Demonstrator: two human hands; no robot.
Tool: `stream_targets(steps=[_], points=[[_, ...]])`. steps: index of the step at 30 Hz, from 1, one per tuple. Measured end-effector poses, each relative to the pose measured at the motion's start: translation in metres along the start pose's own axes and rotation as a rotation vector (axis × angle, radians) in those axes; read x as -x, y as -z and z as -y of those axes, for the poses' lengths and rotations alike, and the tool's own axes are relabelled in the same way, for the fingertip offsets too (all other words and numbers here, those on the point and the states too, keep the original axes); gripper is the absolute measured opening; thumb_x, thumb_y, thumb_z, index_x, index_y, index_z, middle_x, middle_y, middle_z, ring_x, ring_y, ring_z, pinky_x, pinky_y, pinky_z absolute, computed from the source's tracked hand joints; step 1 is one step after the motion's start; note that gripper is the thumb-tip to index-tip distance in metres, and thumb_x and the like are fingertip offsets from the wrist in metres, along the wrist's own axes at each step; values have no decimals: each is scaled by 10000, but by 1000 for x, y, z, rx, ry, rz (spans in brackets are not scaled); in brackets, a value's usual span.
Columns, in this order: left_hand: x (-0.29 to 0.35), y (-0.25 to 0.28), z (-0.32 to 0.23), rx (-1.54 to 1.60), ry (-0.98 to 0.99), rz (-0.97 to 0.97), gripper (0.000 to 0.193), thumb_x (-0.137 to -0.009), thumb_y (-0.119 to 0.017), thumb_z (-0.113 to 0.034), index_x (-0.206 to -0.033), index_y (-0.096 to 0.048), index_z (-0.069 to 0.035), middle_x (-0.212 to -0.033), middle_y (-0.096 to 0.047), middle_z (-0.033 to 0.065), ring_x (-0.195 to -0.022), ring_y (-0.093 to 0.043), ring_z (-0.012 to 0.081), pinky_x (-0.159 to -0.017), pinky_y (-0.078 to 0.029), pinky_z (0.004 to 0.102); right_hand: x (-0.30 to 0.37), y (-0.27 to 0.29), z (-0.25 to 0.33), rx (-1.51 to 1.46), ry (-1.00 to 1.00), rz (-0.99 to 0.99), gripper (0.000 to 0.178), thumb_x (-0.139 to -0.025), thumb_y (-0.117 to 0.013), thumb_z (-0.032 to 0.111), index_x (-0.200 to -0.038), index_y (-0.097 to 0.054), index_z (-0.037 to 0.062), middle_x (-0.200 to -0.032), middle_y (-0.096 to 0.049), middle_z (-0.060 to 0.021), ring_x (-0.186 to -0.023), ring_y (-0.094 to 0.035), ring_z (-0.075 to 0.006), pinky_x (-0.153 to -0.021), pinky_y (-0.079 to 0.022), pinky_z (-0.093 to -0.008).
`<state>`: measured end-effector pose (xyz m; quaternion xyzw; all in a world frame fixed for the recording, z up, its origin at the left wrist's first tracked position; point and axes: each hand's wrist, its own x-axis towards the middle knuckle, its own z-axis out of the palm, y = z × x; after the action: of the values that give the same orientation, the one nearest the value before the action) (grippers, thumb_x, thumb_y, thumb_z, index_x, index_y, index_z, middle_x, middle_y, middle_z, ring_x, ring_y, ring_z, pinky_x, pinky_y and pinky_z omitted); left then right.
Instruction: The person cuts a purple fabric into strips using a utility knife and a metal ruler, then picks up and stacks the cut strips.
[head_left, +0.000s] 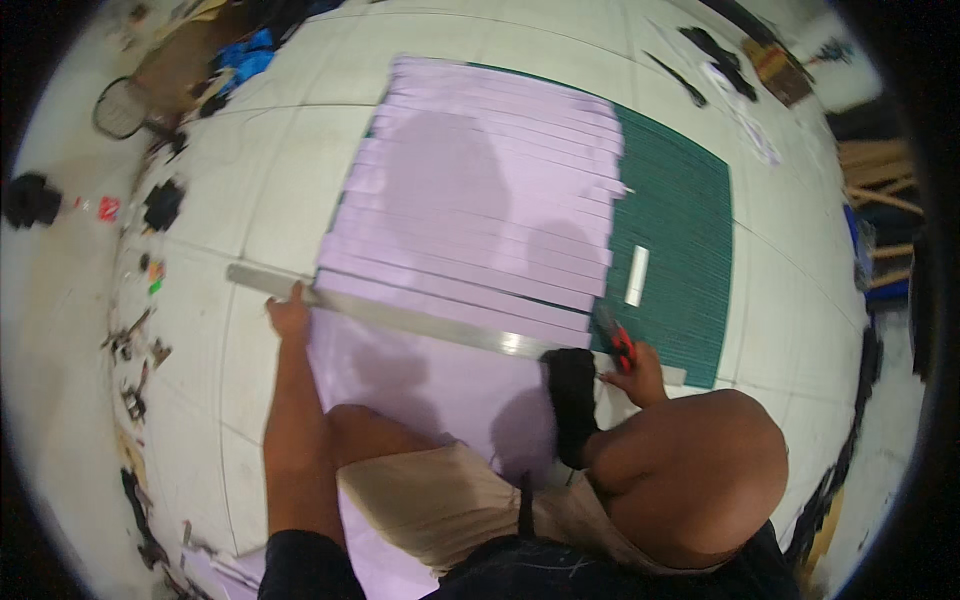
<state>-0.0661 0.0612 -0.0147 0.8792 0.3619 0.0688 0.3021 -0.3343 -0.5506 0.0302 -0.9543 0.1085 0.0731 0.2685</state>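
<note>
A long metal ruler [420, 322] lies slantwise across a lilac sheet [470, 390], which looks like fabric. Near the ruler's left end, my left hand [290, 312] grips its edge with thumb and fingers. My right hand [640, 378] is closed round a red-and-black cutter [623, 350], beside the ruler's right part; the cutter's grey front end points away from me. Above the ruler the lilac material is in many narrow parallel strips [450, 160]. My foot in a black sock [570, 395] rests at the ruler's near edge, covering part of the sheet.
Under the strips lies a green cutting mat [675, 210] on white floor tiles [270, 160]. A short white strip [637, 275] sits on the mat. Dark tools [678, 80] and a cardboard box [778, 72] are at the far right. Clutter lines the left wall, with a racket [120, 108].
</note>
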Motion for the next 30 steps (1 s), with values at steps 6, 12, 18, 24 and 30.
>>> stream_targets(steps=[6,12,18,24,30], points=[[123,-1,-62,-292,-233,251,686,-818,-716,-385,-1348,-490,-12,-1315,-527,255,-1275,-479,424,-1025,-444,507,7,13,17,32,-173,55,678,-585,-948,300,-1068,-564,19,-987,-588,-164,-968,-564,-359,-853,-458,-469],[157,-1,-84,-307,-239,421,817,-741,-827,-353,-1341,-436,41,-1445,-374,280,-1346,-377,438,-1088,-393,495,10,20,5,-115,-132,62,721,-605,-949,315,-1132,-563,9,-1009,-616,-162,-950,-598,-340,-833,-486,-448],[154,-2,-76,-287,-284,365,885,-703,-861,-361,-1362,-410,21,-1388,-347,374,-1317,-359,510,-1055,-417,536,10,7,-23,20,-112,55,662,-594,-942,260,-1103,-571,56,-958,-606,-171,-904,-598,-362,-791,-477,-452],[155,6,-77,-282,-329,435,1008,-654,-883,-427,-1407,-364,-4,-1389,-353,364,-1312,-367,520,-1016,-444,535,20,9,-17,88,-189,17,565,-630,-929,272,-996,-553,62,-905,-582,-158,-870,-576,-357,-770,-462,-433],[148,15,-67,-301,-302,435,1090,-637,-889,-459,-1445,-320,0,-1475,-308,339,-1340,-401,441,-1050,-441,466,20,10,-7,96,-178,7,567,-629,-928,314,-954,-558,34,-899,-576,-166,-853,-563,-364,-767,-454,-449]])
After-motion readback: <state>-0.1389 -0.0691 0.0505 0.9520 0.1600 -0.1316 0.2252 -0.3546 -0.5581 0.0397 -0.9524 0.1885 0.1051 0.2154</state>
